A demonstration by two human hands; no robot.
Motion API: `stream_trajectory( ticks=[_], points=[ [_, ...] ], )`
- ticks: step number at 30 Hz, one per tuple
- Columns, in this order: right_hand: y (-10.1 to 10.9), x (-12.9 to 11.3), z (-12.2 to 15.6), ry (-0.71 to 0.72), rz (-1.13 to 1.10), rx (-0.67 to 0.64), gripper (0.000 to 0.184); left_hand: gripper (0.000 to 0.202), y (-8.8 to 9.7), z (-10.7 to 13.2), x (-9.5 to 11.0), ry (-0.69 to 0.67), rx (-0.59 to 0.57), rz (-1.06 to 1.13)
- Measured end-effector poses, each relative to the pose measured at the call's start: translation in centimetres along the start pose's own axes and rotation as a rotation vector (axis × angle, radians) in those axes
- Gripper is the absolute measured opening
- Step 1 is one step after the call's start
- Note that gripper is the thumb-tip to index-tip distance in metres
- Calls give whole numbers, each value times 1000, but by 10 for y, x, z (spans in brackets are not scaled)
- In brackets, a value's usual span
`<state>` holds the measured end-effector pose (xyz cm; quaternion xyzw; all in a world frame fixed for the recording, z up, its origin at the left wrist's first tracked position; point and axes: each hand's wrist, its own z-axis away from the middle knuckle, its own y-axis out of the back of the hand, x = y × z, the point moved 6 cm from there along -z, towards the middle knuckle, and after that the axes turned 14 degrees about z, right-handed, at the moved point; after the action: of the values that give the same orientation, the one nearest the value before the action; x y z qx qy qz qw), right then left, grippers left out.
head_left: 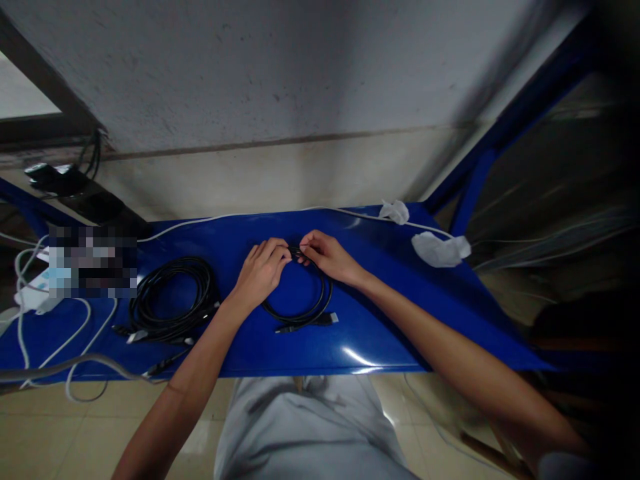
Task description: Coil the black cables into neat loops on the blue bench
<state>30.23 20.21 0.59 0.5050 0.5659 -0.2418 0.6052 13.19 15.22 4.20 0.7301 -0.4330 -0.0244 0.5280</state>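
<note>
A small coiled black cable point(299, 323) lies on the blue table. Its two plug ends rest at the near side of the loop, one with a pale tip point(334, 318). My left hand point(263, 265) is closed around the far left part of the coil. Close beside it, my right hand point(325, 255) pinches the coil's far side with thumb and fingers. Something thin and dark shows at the right fingertips, too small to make out. The fingers partly hide the bundled strands between the hands.
Larger coiled black cables point(204, 283) with several plugs lie left of my left forearm. White cords and a white power strip point(37, 293) crowd the left end, beside a blurred-out patch. Crumpled white scraps point(440, 250) sit at the right; a wall point(280, 177) stands behind.
</note>
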Motion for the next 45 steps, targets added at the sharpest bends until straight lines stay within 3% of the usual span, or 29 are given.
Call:
stream_trajectory(
  ticks=[4,7,17,25,45],
  points=[
    [3,-10,4,115,231,70,4,15,-3,1,0,6,-25,11],
    [5,-21,8,268,451,128,8,15,-2,0,2,-4,-10,14],
    [-6,-24,12,422,611,-1,18,11,-9,-1,-3,69,34,243],
    [-9,-18,11,444,612,-12,16,11,-14,1,-12,131,72,360],
    [-7,-23,12,401,627,-63,11,9,-7,1,-7,174,172,479]
  ],
)
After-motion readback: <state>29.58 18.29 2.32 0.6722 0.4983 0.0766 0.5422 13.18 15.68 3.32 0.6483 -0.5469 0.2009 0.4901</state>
